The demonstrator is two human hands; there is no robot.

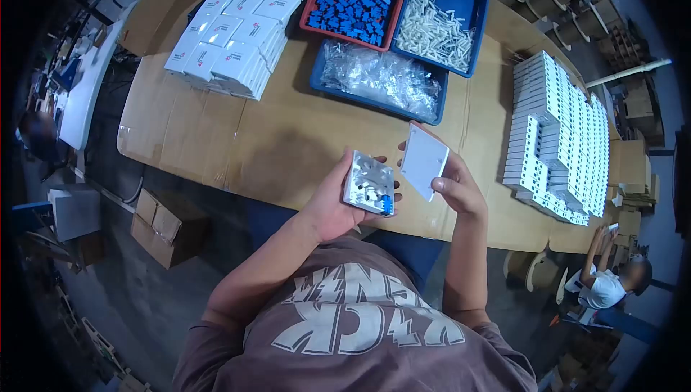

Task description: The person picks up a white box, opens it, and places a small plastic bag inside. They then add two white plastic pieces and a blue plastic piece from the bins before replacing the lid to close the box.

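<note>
My left hand (328, 206) grips a shallow white box (350, 189) from its left side and below. Inside the box lie a clear plastic bag (371, 173), small white pieces and a blue clip-like part (387, 205) at the near right corner. My right hand (463, 185) is closed on a flat white plate (425, 162), with the thumb pressed on its lower right edge. The plate is tilted and held apart from the box, a little to its right. Most fingers of both hands are hidden behind what they hold.
A red bin (311, 23) of blue parts, a blue bin (481, 25) of white pieces and another blue bin (317, 84) of clear bags stand at the back. Stacked white packets (229, 30) lie left, rows of white boxes (551, 133) right. Another person (608, 285) sits far right.
</note>
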